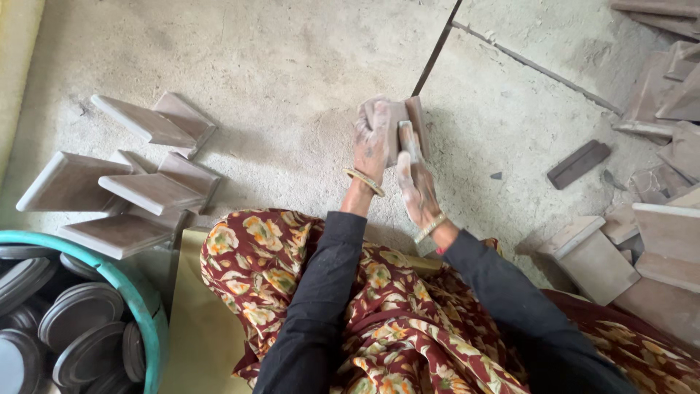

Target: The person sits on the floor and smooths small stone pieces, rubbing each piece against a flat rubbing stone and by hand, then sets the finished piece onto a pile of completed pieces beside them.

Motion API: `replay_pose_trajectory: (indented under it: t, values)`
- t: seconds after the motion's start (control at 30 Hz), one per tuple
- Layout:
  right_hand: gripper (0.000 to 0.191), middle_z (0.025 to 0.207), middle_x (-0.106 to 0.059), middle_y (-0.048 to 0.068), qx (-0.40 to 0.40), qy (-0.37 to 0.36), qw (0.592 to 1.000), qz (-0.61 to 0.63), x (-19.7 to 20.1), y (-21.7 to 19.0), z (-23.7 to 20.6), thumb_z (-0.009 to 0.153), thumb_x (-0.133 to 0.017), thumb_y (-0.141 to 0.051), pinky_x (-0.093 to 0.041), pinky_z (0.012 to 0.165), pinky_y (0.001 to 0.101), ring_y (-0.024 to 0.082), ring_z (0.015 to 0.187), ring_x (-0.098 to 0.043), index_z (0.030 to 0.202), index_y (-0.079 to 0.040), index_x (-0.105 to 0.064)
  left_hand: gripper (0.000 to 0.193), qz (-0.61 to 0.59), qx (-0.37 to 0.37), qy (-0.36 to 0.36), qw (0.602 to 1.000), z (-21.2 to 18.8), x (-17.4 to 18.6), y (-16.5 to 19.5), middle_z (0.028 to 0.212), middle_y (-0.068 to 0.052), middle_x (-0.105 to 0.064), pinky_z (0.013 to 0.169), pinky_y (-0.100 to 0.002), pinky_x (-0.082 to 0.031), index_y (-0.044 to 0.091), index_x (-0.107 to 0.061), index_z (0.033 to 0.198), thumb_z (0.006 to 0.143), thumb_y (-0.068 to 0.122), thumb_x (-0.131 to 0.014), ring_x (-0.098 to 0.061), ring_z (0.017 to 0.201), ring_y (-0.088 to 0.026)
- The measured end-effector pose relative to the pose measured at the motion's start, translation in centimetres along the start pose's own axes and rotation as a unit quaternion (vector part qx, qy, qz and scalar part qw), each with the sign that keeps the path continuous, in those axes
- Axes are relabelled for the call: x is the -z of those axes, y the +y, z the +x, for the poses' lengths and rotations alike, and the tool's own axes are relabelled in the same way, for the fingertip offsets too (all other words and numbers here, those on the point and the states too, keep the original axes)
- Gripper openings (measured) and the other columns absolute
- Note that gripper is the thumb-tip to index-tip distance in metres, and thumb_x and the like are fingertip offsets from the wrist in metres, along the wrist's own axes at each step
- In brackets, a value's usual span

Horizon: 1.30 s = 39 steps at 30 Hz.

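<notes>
A brown rectangular wooden block (pixel 417 120) stands on edge on the dusty concrete floor (pixel 292 73), just in front of my knees. My left hand (pixel 372 140) wraps around its left face and steadies it. My right hand (pixel 413 179) presses a small pale sanding piece (pixel 406 138) against the block's near edge. Both hands are coated in pale dust, and each wrist carries a bangle. What exactly the small piece is stays unclear.
Stacks of similar wooden blocks (pixel 135 193) lie at the left. More blocks (pixel 656 241) are heaped at the right, with a dark flat piece (pixel 578 163) lying alone. A teal tub (pixel 135 299) holds several dark round discs (pixel 80 328) at the lower left.
</notes>
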State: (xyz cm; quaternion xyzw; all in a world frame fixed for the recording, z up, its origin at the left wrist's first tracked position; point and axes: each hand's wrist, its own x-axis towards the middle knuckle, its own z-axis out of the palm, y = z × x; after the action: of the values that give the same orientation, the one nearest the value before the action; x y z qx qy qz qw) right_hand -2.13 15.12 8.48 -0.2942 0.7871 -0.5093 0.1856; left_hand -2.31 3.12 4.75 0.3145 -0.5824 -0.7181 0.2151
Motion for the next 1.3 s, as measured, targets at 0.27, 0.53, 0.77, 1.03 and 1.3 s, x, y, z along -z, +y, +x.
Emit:
replay_pose_trajectory:
  t: [0.27,0.53,0.77,1.03,1.3]
  values:
    - [0.083,0.169,-0.026,0.025,0.127,0.001,0.985,-0.12,-0.5,4.0,5.2,0.108,-0.016,-0.062,-0.016,0.133,0.0525,0.032,0.159,-0.026,0.163,0.0,-0.022,0.051,-0.053,-0.029,-0.019,0.998,0.9,1.3,-1.1,0.108,-0.013,-0.066,0.079,-0.042,-0.065,0.009,-0.06,0.119,0.099,0.055,-0.049,-0.069,0.097,-0.024]
    - [0.033,0.118,-0.078,0.01,-0.06,0.114,0.984,-0.121,1.4,8.1,-4.4,0.108,-0.054,-0.015,-0.066,0.076,0.0317,0.02,0.098,-0.078,0.139,-0.015,-0.064,0.053,0.07,-0.044,0.007,0.997,1.2,1.3,-1.5,0.108,-0.015,-0.068,0.084,-0.039,-0.058,0.008,-0.061,0.12,0.101,0.057,-0.052,-0.068,0.102,-0.025]
    - [0.048,0.095,-0.072,0.018,0.037,0.215,0.96,-0.177,3.8,7.2,-2.0,0.094,-0.073,-0.016,-0.055,0.059,0.0377,0.028,0.074,-0.069,0.138,0.001,-0.062,0.047,0.02,-0.068,-0.036,0.997,0.7,1.2,-0.9,0.11,-0.011,-0.067,0.079,-0.036,-0.064,0.011,-0.056,0.127,0.092,0.041,-0.066,-0.069,0.1,-0.021]
    - [0.02,0.088,-0.074,0.022,0.149,0.183,0.944,-0.229,3.5,6.2,6.4,0.1,-0.07,-0.023,-0.056,0.066,0.0471,0.039,0.076,-0.071,0.11,-0.007,-0.076,0.044,0.059,-0.132,-0.029,0.989,-0.5,0.0,-0.6,0.11,-0.013,-0.067,0.09,-0.038,-0.057,0.006,-0.056,0.128,0.09,0.019,-0.073,-0.066,0.101,-0.024]
    - [0.045,0.066,-0.071,0.015,0.065,0.147,0.9,-0.406,2.9,7.5,1.6,0.097,-0.067,-0.026,-0.05,0.048,0.0433,0.027,0.051,-0.065,0.139,-0.011,-0.065,0.04,0.074,-0.158,-0.006,0.985,-0.6,-0.2,-0.6,0.112,-0.015,-0.064,0.092,-0.039,-0.057,0.004,-0.057,0.125,0.089,0.015,-0.07,-0.064,0.104,-0.026]
